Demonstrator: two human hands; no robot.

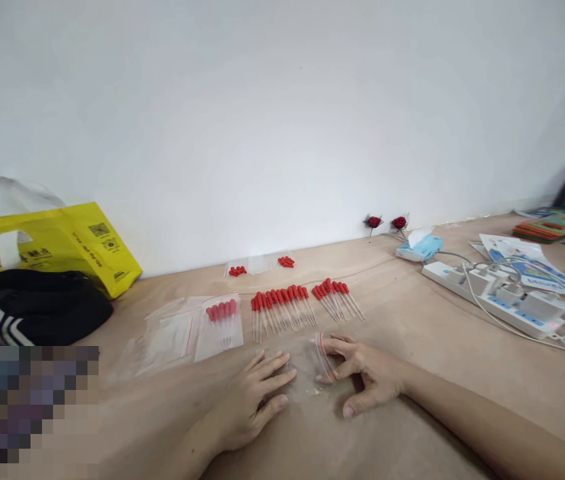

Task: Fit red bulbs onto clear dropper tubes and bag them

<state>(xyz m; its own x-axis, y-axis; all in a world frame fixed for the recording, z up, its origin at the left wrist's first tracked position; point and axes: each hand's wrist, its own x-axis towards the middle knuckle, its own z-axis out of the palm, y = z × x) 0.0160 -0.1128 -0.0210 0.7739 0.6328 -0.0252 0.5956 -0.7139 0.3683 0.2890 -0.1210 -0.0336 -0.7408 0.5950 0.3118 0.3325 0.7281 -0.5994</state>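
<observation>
A small clear zip bag [307,375] with a red seal line lies flat on the table between my two hands. My left hand [257,403] rests palm down at its left side, fingers stretched out and the fingertips at its edge. On its right, my right hand [367,375] has its fingers at the red-lined end and its thumb apart; whether the fingertips are inside or under the film I cannot tell. Just beyond lie droppers with red bulbs, a larger row [285,308] and a smaller group [337,298]. Another zip bag [236,332] holds several droppers.
Overlapping clear bags [169,337] lie at the left. Loose red bulbs [286,262] sit near the wall. A yellow bag [107,250] and black cloth item [62,307] stand far left. At right are a tissue pack [419,248], power strip [527,321] with cables, and papers [527,263].
</observation>
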